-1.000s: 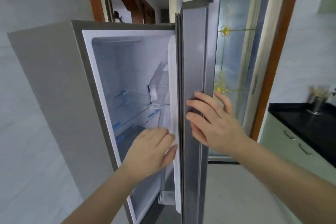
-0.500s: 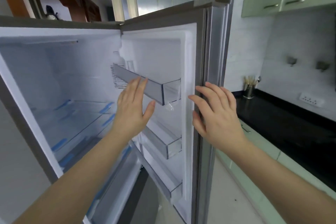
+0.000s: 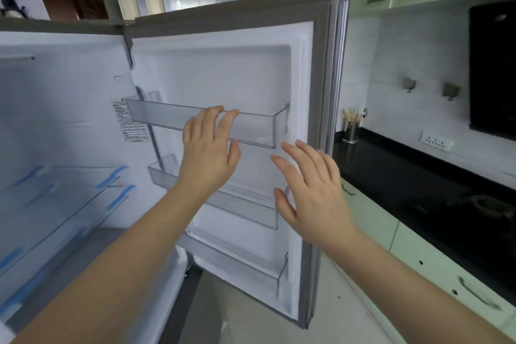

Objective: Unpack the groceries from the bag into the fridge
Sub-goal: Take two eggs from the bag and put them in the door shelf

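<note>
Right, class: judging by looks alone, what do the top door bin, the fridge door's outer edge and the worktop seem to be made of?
Clear top door bin: likely transparent plastic, since the white liner shows through it.
Grey fridge door's outer edge: seemingly brushed or painted metal, with a dull sheen; it could be coated plastic.
Black kitchen worktop: polished stone or a look-alike, glossy with faint reflections.

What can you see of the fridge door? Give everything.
The fridge door stands wide open, hinged at its left, inner face toward the camera. Its liner looks like white moulded plastic inside a pale gasket, with a grey metallic outer edge on the right. Three clear plastic door bins sit stacked on it, all empty. The left hand, fingers straight, overlaps the top bin's front; the right hand is spread open in front of the door's right side. Contact is unclear for either.
</note>
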